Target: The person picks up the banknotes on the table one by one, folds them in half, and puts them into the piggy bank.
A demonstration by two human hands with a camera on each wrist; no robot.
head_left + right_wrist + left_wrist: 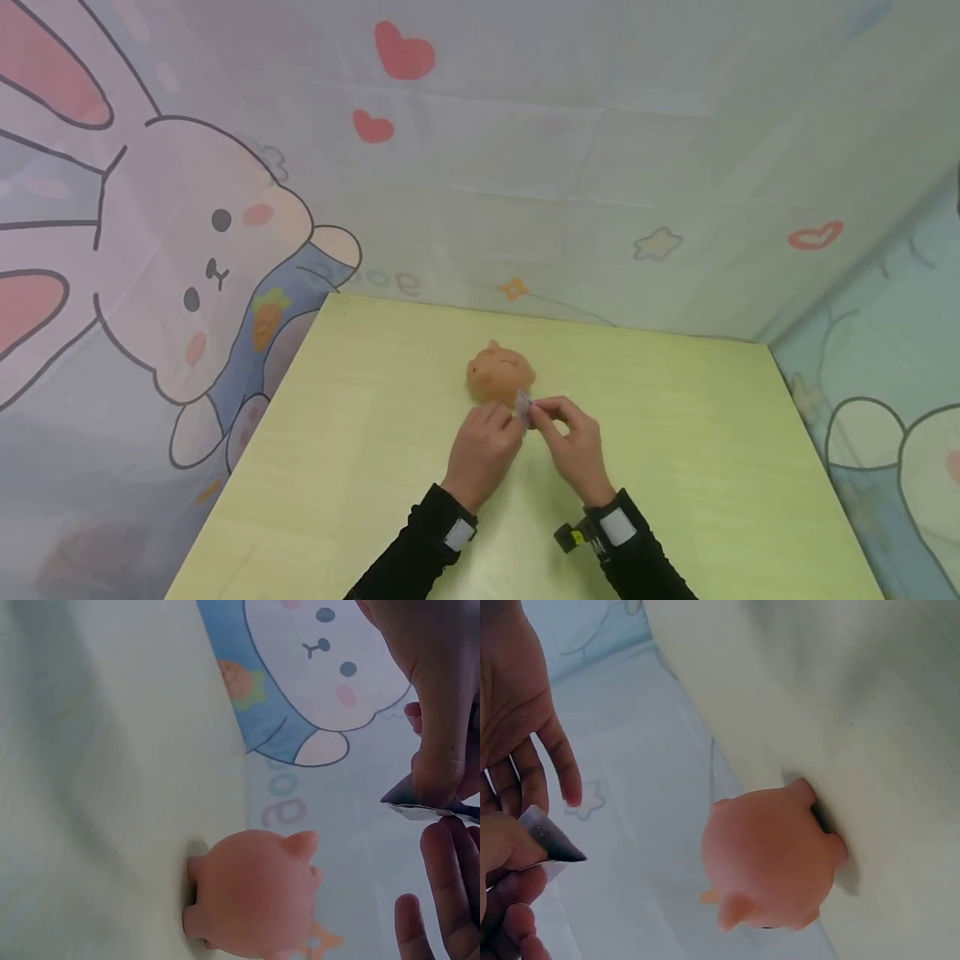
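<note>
Close in front of a pink pig figure (498, 375), both hands hold a small folded slip of paper (522, 403). My left hand (483, 450) grips its left side, with the thumb (510, 844) pressed over the slip and the other fingers curled beneath. From the right, my right hand (573, 446) pinches the slip between thumb and index finger; its little finger (564, 769) stays extended. One corner of the paper (412, 810) sticks out past the fingertips in the right wrist view. The pig (251, 892) stands upright on its short legs, apart from the hands.
The pig rests on a pale yellow-green table (675, 467). Behind the table's far edge hangs a cloth backdrop (510, 167) printed with a rabbit, hearts and stars. A second printed cloth (885, 333) hangs at the right. Each wrist wears a dark strap; a small camera (573, 536) juts from the right one.
</note>
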